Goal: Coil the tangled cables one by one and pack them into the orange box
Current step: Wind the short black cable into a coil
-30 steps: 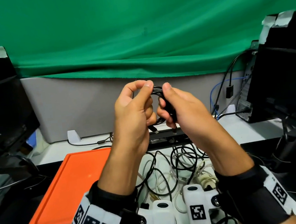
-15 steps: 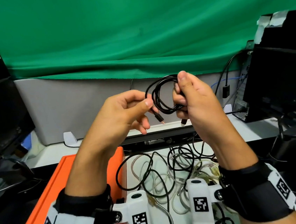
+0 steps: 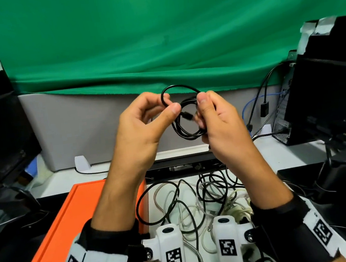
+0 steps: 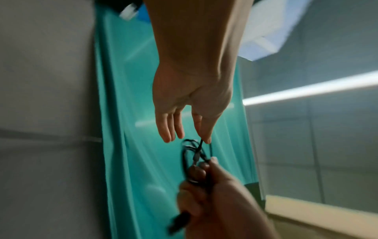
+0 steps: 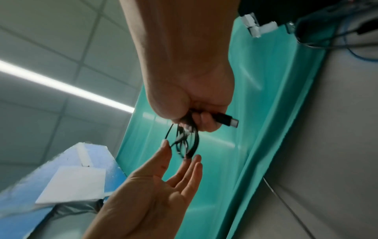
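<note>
Black USB cable raised clear of the counter tangle: coils clamped in right hand for stability, loose loop pinched by left hand for wrapping, orange box waiting below-left.

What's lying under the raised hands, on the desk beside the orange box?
A tangle of black and white cables lies on the white desk, right of the orange box. Forearms and wrist cameras cover part of the pile; the box's inside isn't visible.

Green cloth hangs behind a grey partition; ceiling strip light.
</note>
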Demonstrator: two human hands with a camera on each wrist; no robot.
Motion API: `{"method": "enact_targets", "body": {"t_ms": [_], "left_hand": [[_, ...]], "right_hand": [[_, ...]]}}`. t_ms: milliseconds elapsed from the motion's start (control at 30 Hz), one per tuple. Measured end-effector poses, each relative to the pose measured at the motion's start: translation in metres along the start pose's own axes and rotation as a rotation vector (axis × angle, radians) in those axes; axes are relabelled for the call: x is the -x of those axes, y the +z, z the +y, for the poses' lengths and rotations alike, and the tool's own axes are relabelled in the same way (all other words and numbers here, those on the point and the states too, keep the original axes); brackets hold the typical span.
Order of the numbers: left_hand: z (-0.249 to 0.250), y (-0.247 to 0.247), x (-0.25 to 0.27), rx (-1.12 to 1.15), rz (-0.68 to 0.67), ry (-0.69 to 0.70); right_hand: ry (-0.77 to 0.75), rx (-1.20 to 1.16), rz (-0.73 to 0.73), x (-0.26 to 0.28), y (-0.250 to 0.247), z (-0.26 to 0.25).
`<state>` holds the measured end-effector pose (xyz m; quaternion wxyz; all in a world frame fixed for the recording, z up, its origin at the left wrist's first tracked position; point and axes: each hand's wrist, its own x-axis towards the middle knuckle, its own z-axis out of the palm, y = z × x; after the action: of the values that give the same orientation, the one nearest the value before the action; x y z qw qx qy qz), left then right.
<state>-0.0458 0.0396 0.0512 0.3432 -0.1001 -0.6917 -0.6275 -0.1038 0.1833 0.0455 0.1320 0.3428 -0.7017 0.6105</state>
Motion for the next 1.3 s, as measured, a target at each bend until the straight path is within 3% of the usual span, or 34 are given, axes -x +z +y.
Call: {"method": "enact_targets", "body": {"t_ms": [133, 233, 367, 533, 700, 800, 967, 1100, 1300], "left_hand": [[0.0, 0.003, 0.002, -0.05, -0.032, -0.007], [-0.007, 0.009, 0.001, -0.142, 0.059, 0.013], [-0.011, 0.016, 0.003, -0.412, 0.051, 0.082], [-0.009, 0.014, 0.006, -0.363, -0.143, 0.054], [-0.014, -0.002, 0.0, -0.295, -0.085, -0.036], [-0.015, -0.009, -0.001, -0.309, -0.144, -0.069], [-0.005, -0.006, 0.002, -0.246, -0.291, -0.038], [-0.006, -0.005, 0.001, -0.161, -0.263, -0.091], [-0.009, -0.011, -0.001, -0.253, -0.226, -0.092]], "right_hand": [[-0.07, 0.056, 0.029, 0.001, 0.001, -0.004], [-0.081, 0.03, -0.028, 0.002, 0.004, -0.004], [-0.072, -0.023, -0.104, 0.001, 0.006, -0.002], [-0.008, -0.066, -0.053, -0.001, -0.002, 0.001], [0.139, -0.165, 0.026, -0.005, -0.02, 0.002], [0.144, -0.208, -0.003, -0.006, -0.019, 0.005], [0.013, 0.052, -0.033, -0.005, -0.014, 0.007], [-0.017, 0.075, -0.115, -0.006, -0.013, 0.012], [0.072, 0.015, -0.204, -0.006, -0.016, 0.015]]}}
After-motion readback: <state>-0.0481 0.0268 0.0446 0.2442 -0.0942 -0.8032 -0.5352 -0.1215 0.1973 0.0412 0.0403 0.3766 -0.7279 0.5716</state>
